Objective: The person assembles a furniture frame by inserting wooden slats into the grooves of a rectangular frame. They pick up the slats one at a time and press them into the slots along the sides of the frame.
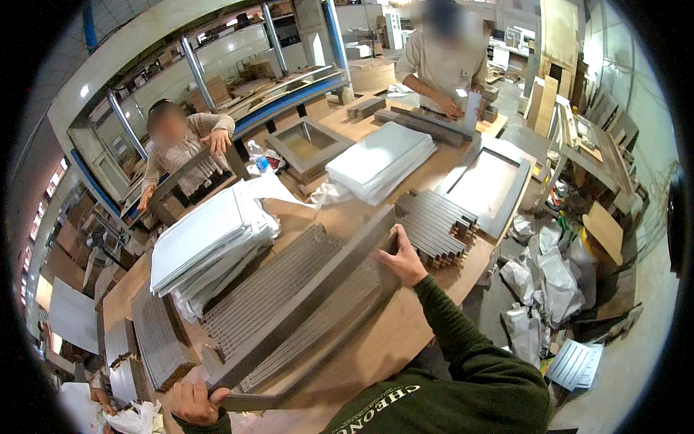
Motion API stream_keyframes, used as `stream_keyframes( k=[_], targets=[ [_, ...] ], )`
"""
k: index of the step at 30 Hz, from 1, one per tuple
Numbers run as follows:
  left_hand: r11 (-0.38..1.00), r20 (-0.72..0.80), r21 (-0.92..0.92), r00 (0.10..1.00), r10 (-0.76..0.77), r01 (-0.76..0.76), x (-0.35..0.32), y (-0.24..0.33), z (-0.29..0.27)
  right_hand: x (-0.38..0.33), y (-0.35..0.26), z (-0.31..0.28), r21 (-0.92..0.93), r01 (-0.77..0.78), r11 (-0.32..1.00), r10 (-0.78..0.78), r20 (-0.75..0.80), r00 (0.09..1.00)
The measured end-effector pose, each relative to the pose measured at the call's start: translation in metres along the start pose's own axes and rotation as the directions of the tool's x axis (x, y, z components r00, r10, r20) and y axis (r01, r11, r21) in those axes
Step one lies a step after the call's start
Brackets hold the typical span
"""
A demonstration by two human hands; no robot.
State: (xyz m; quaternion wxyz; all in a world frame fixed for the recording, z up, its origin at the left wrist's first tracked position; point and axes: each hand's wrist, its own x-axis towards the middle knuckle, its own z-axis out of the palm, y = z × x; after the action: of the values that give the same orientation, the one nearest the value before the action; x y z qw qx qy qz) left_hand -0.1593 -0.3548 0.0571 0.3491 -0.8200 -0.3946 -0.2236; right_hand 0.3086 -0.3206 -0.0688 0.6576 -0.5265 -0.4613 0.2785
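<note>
A grey rectangular frame [303, 309] is tilted up above the worktable, its long upper rail running from lower left to upper right. My left hand [196, 402] is closed around its near-left corner, thumb on the rail. At the far right corner, my right hand [401, 259] grips the short side with the thumb up. Under and behind the frame lie rows of long grey strips [271, 278], partly hidden by it. Just beyond my right hand sits a pile of shorter grey bars [434, 224].
White panels [206, 231] are piled at left, with another white stack [383, 159] farther back. A panelled frame [463, 170] lies at right; an open frame [311, 145] stands behind. One co-worker [191, 148] handles a frame across the table; another [441, 65] works at the far end.
</note>
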Motion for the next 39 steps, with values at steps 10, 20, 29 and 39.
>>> stream_keyframes(
  k=[10,20,29,39],
  targets=[
    [0.999,-0.023,0.031,0.999,0.034,-0.033,-0.002,-0.010,0.004,0.019,-0.032,-0.026,-0.116,0.051,0.992,-0.020,0.255,0.967],
    [0.993,-0.058,-0.048,0.993,0.105,-0.108,0.008,-0.012,0.014,0.015,-0.035,-0.028,-0.071,0.046,0.996,-0.023,0.284,0.959],
    [0.991,-0.011,-0.067,0.993,0.113,-0.114,0.011,-0.015,0.009,0.022,-0.061,-0.036,-0.021,0.212,0.977,-0.208,0.123,0.970],
    [0.991,0.029,-0.015,0.991,0.133,-0.132,-0.002,-0.022,0.012,0.090,-0.202,0.005,-0.336,0.611,0.717,-0.555,0.257,0.792]
  ],
)
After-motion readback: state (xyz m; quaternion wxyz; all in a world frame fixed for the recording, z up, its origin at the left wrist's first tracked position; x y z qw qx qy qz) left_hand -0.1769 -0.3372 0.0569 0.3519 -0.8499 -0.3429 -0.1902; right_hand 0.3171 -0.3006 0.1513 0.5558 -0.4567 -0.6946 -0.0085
